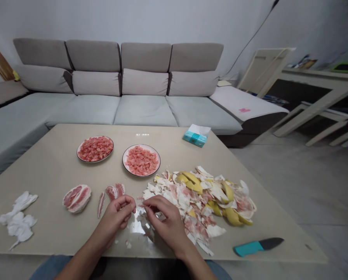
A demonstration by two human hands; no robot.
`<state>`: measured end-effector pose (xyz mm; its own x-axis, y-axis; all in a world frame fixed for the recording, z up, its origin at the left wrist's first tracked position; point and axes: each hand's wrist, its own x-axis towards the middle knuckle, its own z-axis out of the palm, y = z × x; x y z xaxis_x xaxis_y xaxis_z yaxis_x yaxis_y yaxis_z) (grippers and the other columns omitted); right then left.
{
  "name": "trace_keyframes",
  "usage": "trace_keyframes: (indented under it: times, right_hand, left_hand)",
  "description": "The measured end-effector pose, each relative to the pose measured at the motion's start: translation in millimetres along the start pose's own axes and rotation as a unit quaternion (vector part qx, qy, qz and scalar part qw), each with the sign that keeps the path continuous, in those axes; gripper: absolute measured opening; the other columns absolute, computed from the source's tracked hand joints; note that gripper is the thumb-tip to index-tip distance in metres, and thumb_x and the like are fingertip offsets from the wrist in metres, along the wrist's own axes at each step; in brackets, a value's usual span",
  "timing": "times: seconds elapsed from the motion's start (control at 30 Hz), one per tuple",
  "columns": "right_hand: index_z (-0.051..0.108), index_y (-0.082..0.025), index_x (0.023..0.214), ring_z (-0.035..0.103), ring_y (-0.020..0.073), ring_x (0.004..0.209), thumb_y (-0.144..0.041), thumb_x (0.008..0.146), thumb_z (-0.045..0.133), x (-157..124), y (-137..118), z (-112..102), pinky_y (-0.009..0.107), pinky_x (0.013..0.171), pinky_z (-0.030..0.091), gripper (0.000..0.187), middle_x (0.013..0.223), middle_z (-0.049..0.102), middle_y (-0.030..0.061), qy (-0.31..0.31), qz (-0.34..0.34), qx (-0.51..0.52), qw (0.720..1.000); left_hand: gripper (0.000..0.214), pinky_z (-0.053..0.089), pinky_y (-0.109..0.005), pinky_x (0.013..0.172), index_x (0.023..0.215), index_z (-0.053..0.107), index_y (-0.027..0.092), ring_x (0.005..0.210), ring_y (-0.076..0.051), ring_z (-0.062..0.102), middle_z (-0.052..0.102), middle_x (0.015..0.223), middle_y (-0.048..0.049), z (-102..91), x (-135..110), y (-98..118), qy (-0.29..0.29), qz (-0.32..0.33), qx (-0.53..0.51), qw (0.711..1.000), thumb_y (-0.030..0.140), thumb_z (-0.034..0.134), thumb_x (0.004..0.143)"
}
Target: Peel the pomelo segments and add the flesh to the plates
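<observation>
My left hand point(118, 214) and my right hand point(165, 221) are close together over the near edge of the beige table point(54, 163), both with fingers curled in a pinch. What they hold between them is too small to make out, perhaps a bit of pomelo membrane. Loose pomelo segments point(114, 191) lie just beyond my left hand, and a larger pomelo chunk point(77, 198) lies further left. The pile of peel and pith point(203, 198) spreads to the right of my right hand.
Two plates of peeled pink flesh point(95, 148) point(141, 160) sit mid-table. Crumpled tissues point(18, 219) lie at the near left, a teal-handled knife point(258, 245) at the near right, a tissue pack point(196, 135) at the far right. A grey sofa point(118, 85) stands behind.
</observation>
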<state>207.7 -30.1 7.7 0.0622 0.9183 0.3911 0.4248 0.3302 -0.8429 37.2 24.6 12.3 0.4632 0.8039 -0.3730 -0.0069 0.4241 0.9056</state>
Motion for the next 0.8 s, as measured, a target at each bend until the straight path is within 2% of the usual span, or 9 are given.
trace_keyframes:
  times: [0.1, 0.17, 0.23, 0.3, 0.37, 0.43, 0.53, 0.67, 0.8]
  right_hand:
    - [0.069, -0.021, 0.092, 0.064, 0.0159, 0.078, -0.018, 0.087, 0.055, 0.2, 2.6, -0.7, 0.024, 0.065, 0.051, 0.015, 0.089, 0.067, 0.0056, 0.008, 0.025, 0.000, 1.000]
    - [0.069, -0.021, 0.091, 0.064, 0.0161, 0.078, -0.019, 0.087, 0.055, 4.1, 6.5, -2.0, 0.024, 0.065, 0.051, 0.015, 0.088, 0.068, 0.0053, 0.024, 0.045, -0.014, 0.999]
    - [0.069, -0.021, 0.090, 0.064, 0.0163, 0.076, -0.020, 0.086, 0.056, 14.5, 13.2, -3.2, 0.025, 0.065, 0.050, 0.014, 0.087, 0.069, 0.0049, 0.041, 0.059, -0.039, 0.997]
    - [0.070, -0.021, 0.088, 0.063, 0.0164, 0.071, -0.021, 0.085, 0.056, 32.6, 22.8, -3.0, 0.026, 0.065, 0.051, 0.014, 0.084, 0.069, 0.0046, 0.058, 0.058, -0.064, 0.995]
    - [0.070, -0.020, 0.087, 0.063, 0.0168, 0.070, -0.021, 0.083, 0.055, 55.8, 34.1, -0.8, 0.028, 0.065, 0.052, 0.016, 0.084, 0.069, 0.0049, 0.074, 0.051, -0.079, 0.993]
    - [0.070, -0.020, 0.092, 0.065, 0.0180, 0.075, -0.019, 0.082, 0.052, 78.2, 44.3, 2.5, 0.030, 0.069, 0.053, 0.021, 0.093, 0.070, 0.0067, 0.084, 0.047, -0.084, 0.992]
    - [0.068, -0.019, 0.106, 0.066, 0.0200, 0.085, -0.015, 0.080, 0.048, 94.6, 50.6, 5.8, 0.034, 0.077, 0.053, 0.033, 0.109, 0.069, 0.0096, 0.088, 0.042, -0.092, 0.991]
    - [0.070, -0.020, 0.101, 0.066, 0.0197, 0.089, -0.015, 0.084, 0.046, 73.3, 38.5, 2.6, 0.032, 0.081, 0.050, 0.030, 0.099, 0.071, 0.0068, 0.073, 0.041, -0.094, 0.992]
    - [0.070, -0.019, 0.086, 0.063, 0.0176, 0.065, -0.025, 0.090, 0.047, 34.1, 24.2, -4.3, 0.027, 0.063, 0.048, 0.023, 0.072, 0.070, 0.0034, 0.020, 0.103, -0.106, 0.989]
  left_hand:
    - [0.023, 0.024, -0.018, 0.045, 0.076, 0.057, 0.018, 0.051, -0.007, 0.034, 0.047, 0.064, 0.0051, -1.1, 4.4, -3.8, 0.018, 0.033, 0.077, 0.996, 0.037, 0.068, 0.073]
    - [0.017, 0.034, -0.020, 0.055, 0.073, 0.058, 0.017, 0.060, -0.010, 0.043, 0.051, 0.067, 0.0035, -0.3, 7.2, -5.7, 0.025, 0.076, 0.142, 0.987, 0.031, 0.069, 0.070]
    - [0.014, 0.037, -0.023, 0.065, 0.070, 0.059, 0.016, 0.068, -0.013, 0.047, 0.052, 0.067, 0.0025, 1.7, 8.9, -5.9, 0.024, 0.104, 0.184, 0.977, 0.028, 0.067, 0.070]
    - [0.016, 0.037, -0.023, 0.066, 0.068, 0.059, 0.016, 0.069, -0.014, 0.048, 0.053, 0.066, 0.0020, 4.0, 9.2, -5.1, 0.022, 0.102, 0.189, 0.976, 0.030, 0.066, 0.072]
    - [0.021, 0.034, -0.021, 0.056, 0.072, 0.061, 0.016, 0.063, -0.012, 0.045, 0.055, 0.068, 0.0015, 5.6, 9.2, -4.5, 0.024, 0.069, 0.150, 0.986, 0.036, 0.066, 0.072]
    - [0.028, 0.024, -0.019, 0.044, 0.081, 0.063, 0.016, 0.053, -0.008, 0.039, 0.055, 0.072, 0.0016, 5.5, 9.5, -4.7, 0.021, 0.011, 0.067, 0.997, 0.042, 0.067, 0.072]
    - [0.032, 0.010, -0.017, 0.039, 0.091, 0.063, 0.016, 0.047, -0.004, 0.033, 0.058, 0.078, 0.0002, 2.3, 10.3, -5.3, 0.000, -0.046, -0.073, 0.996, 0.040, 0.070, 0.071]
    - [0.029, 0.018, -0.014, 0.040, 0.097, 0.062, 0.014, 0.054, -0.004, 0.045, 0.067, 0.093, -0.0081, -2.2, 7.8, -2.9, -0.014, -0.062, -0.176, 0.982, 0.027, 0.071, 0.073]
    - [0.027, 0.023, -0.013, 0.041, 0.103, 0.060, 0.013, 0.056, -0.004, 0.049, 0.068, 0.102, -0.0144, -2.8, 3.7, -0.1, -0.032, -0.066, -0.239, 0.968, 0.025, 0.066, 0.079]
